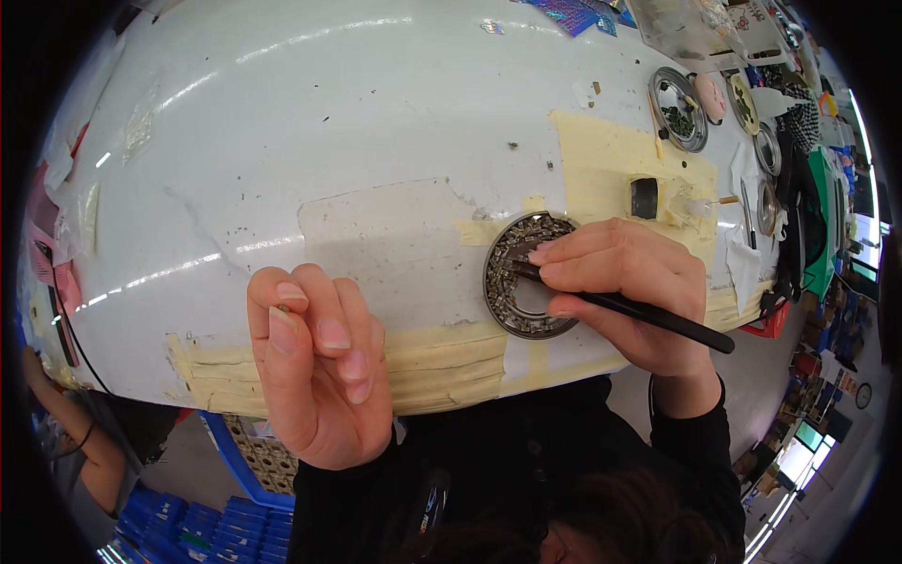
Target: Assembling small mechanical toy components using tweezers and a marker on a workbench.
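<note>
My left hand (319,367) is raised over the taped front edge of the table, palm turned up. Its thumb and index finger pinch a tiny piece (284,307), mostly hidden by the fingertips; its kind cannot be made out. My right hand (631,287) grips slim black tweezers (658,324) near their tips, the back end pointing toward the lower right. The tips reach into a round metal dish (488,299). Many small metallic parts (534,326) lie in a ring along the dish's inner wall.
Yellow tape (442,367) covers the table's front edge. To the right are a small black block (644,198), a dish with dark bits (678,108) and a pink rounded object (710,98). Blue trays (230,531) are stacked below. Another person's arm (99,461) shows at the far left.
</note>
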{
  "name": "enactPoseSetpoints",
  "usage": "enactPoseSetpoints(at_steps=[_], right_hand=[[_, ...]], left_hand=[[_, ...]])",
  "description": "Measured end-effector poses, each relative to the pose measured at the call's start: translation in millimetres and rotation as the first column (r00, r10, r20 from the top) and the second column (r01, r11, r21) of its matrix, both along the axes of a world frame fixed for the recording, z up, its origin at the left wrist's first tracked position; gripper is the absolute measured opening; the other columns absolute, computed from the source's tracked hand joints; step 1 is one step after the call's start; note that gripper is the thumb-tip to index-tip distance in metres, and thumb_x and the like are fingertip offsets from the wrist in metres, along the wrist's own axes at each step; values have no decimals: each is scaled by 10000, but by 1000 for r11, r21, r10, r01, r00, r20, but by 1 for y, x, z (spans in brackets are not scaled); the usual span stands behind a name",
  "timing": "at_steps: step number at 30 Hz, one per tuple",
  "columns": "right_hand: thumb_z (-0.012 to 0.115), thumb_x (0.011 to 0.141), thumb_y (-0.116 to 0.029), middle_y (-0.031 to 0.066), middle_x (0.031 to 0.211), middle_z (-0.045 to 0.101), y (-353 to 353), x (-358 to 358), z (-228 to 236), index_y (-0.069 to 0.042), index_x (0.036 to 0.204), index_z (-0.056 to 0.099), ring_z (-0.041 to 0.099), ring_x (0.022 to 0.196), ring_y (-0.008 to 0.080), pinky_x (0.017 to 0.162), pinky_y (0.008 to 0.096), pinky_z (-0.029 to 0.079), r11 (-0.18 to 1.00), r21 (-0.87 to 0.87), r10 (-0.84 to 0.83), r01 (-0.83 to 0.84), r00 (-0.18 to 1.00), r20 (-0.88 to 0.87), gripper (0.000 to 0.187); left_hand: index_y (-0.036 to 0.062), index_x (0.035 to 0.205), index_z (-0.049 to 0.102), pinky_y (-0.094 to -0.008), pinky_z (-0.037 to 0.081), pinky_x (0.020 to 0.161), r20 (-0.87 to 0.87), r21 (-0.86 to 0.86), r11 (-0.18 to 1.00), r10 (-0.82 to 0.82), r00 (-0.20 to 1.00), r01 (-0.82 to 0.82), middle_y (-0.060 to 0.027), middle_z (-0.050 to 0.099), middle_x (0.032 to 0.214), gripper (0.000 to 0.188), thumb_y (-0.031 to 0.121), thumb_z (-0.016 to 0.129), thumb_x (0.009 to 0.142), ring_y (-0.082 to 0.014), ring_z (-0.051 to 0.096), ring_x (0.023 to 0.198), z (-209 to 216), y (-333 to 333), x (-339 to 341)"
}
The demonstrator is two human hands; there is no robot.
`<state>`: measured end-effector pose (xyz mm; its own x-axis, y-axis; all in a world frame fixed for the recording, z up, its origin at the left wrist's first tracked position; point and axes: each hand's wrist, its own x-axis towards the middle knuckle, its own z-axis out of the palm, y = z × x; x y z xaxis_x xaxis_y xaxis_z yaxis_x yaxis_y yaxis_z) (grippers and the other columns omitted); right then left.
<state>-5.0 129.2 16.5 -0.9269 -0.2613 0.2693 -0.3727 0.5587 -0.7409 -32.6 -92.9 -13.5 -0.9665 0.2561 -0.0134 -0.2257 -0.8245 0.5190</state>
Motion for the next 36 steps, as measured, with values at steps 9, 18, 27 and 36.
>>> enactPoseSetpoints(at_steps=[9, 18, 27, 36], right_hand=[[715, 652, -47, 98, 759, 622, 1, 1, 2, -16, 794, 616, 617, 718, 236, 619, 294, 485, 1000, 17, -21, 21, 1000, 5, 176], [717, 644, -41, 101, 766, 632, 8, 13, 6, -9, 787, 622, 621, 716, 232, 618, 286, 489, 991, 62, -123, 122, 992, 26, 175], [732, 642, -52, 96, 757, 636, 7, 16, 7, -13, 795, 628, 623, 708, 231, 619, 284, 489, 994, -17, -110, 111, 993, 32, 188], [730, 653, -63, 79, 754, 636, 5, 15, 4, -23, 793, 628, 613, 691, 221, 609, 288, 479, 998, -11, -64, 65, 997, 36, 178]], left_hand=[[47, 1018, 455, -170, 356, 443, -5, 5, 1000, -15, 1000, 15, -56, 485, 787, 142, 140, 389, 933, -91, 419, 583, -1, -1, 0], [45, 1019, 456, -169, 360, 450, -7, 13, 1000, -16, 1000, 16, -55, 485, 792, 144, 139, 388, 933, -90, 421, 588, -1, -1, 0], [-2, 1011, 426, -188, 419, 523, -1, 85, 996, -25, 1000, 25, -69, 429, 788, 146, 108, 366, 937, -116, 420, 643, 2, 1, 0], [-8, 1019, 427, -186, 419, 522, -8, 87, 996, -33, 999, 33, -68, 427, 790, 151, 103, 370, 934, -115, 419, 645, 2, 1, 0]])
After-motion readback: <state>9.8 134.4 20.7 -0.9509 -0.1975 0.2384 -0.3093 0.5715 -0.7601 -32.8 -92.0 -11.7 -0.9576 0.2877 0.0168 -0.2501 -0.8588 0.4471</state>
